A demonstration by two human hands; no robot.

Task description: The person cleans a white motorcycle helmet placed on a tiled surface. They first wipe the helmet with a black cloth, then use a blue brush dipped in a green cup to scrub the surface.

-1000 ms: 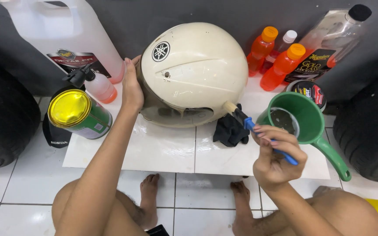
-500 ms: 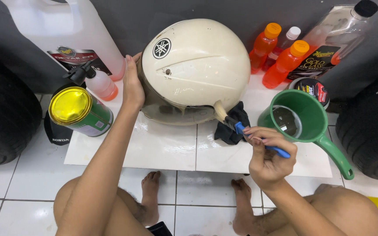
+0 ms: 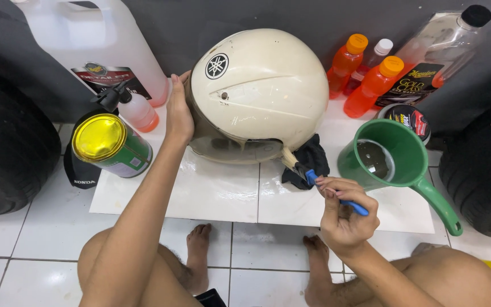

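A cream helmet (image 3: 259, 94) rests on a white sheet (image 3: 217, 190) on the tiled floor. My left hand (image 3: 178, 111) presses flat against the helmet's left side, steadying it. My right hand (image 3: 343, 215) grips a small brush with a blue handle (image 3: 324, 187); its pale bristles touch the helmet's lower right rim. A black cloth (image 3: 309, 162) lies just under the brush, beside the helmet.
A green scoop with water (image 3: 385, 156) stands right of the helmet. Behind it are orange bottles (image 3: 370, 79), a round tin (image 3: 407, 119) and a clear bottle (image 3: 444, 48). On the left are a yellow-lidded can (image 3: 109, 145), a spray bottle (image 3: 134, 108), a white jug (image 3: 95, 42). Tyres flank both sides.
My right hand has carried the brush left and down from the air beside the green scoop until its bristles meet the helmet's lower rim. The left hand has stayed on the helmet.
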